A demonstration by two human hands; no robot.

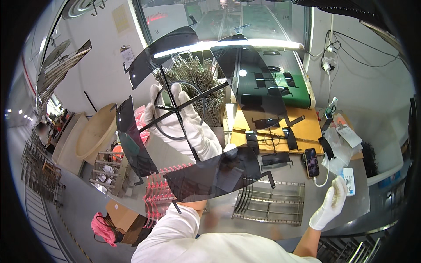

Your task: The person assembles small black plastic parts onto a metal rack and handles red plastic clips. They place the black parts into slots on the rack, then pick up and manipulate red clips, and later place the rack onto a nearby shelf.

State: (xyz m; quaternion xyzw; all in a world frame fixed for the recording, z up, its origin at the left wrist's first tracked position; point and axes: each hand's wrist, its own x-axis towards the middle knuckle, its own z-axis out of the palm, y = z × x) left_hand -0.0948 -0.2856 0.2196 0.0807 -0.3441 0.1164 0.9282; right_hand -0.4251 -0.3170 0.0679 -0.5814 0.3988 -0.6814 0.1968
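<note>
- Left hand [184, 125], gloved, raised at 11 o'clock, fingers clenched around hub of moulded lens sprue [177, 109].
- Four dark tinted visor lenses [210, 173] fanning out on thin runners.
- Probably light, stiff, brittle, scratch-prone; best gripped at centre.
- Right hand [331, 204] at 4 o'clock above tabletop [359, 197], fingers released, holding nothing.

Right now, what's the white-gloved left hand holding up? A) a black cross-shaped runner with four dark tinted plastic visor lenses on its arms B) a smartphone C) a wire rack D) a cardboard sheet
A: the left hand grips the centre of the black cross-shaped runner, a dark tinted lens on each arm; the right hand is away from it, low over the grey table.
</note>
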